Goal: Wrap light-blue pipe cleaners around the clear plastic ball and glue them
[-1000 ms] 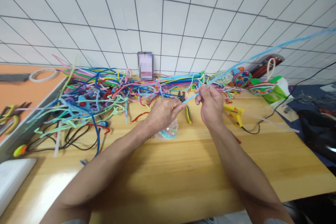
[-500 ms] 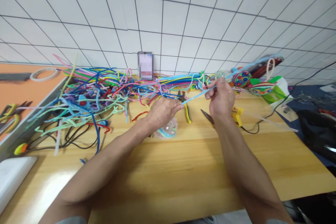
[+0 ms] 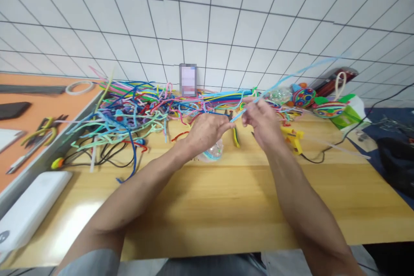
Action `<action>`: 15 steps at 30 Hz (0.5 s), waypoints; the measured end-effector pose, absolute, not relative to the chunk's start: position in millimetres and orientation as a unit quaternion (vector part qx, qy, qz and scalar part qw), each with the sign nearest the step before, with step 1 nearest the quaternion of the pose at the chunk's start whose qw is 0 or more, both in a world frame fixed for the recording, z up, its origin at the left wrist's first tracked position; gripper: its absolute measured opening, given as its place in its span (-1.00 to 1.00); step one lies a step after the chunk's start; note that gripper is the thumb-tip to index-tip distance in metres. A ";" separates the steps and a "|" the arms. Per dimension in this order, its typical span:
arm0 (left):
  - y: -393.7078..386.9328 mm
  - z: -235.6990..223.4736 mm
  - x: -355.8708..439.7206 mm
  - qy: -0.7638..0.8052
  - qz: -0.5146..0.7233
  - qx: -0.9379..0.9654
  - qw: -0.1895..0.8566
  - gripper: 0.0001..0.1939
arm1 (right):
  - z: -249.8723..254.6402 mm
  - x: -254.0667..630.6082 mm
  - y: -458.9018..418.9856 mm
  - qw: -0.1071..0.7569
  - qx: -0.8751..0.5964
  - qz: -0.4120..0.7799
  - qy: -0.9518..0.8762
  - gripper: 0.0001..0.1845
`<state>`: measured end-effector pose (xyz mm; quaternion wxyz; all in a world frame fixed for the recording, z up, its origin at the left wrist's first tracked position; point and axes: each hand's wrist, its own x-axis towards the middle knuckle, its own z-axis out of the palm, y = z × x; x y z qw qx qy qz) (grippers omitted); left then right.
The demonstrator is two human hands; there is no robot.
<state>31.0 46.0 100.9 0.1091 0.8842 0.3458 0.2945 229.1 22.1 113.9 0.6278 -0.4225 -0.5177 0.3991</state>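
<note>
My left hand (image 3: 208, 131) pinches one end of a long light blue pipe cleaner (image 3: 291, 74) above the wooden table (image 3: 226, 198). Close to its right, my right hand (image 3: 263, 123) is closed round the same pipe cleaner, whose free end rises up and to the right. A clear plastic ball (image 3: 213, 152) with coloured bits lies on the table just under my left hand. Pliers with yellow-green handles (image 3: 235, 134) rest between my two hands.
A big tangle of coloured pipe cleaners (image 3: 136, 110) covers the table's far left. A yellow glue gun (image 3: 293, 138) with its cable lies right of my hands. Colourful craft pieces (image 3: 323, 105) stand at the far right. An orange bench (image 3: 29, 116) with tools and a white box (image 3: 29, 209) sit left.
My right hand has moved back left along the light blue pipe cleaner, close to my left hand. The camera has shifted slightly, showing more of the left side.
</note>
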 end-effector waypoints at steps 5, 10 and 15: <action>32.6 103.3 20.9 0.293 0.335 0.876 0.186 -0.57 | 96.4 209.4 5.8 0.576 -0.454 0.438 -0.520 -0.36; 20.7 77.0 -22.9 0.357 0.371 0.819 0.253 -0.31 | 91.4 234.0 -13.0 0.559 -0.466 0.459 -0.510 -0.32; 7.8 38.9 -45.5 0.445 0.338 0.748 0.357 -0.04 | 65.4 260.6 -34.1 0.451 -0.532 0.487 -0.525 -0.31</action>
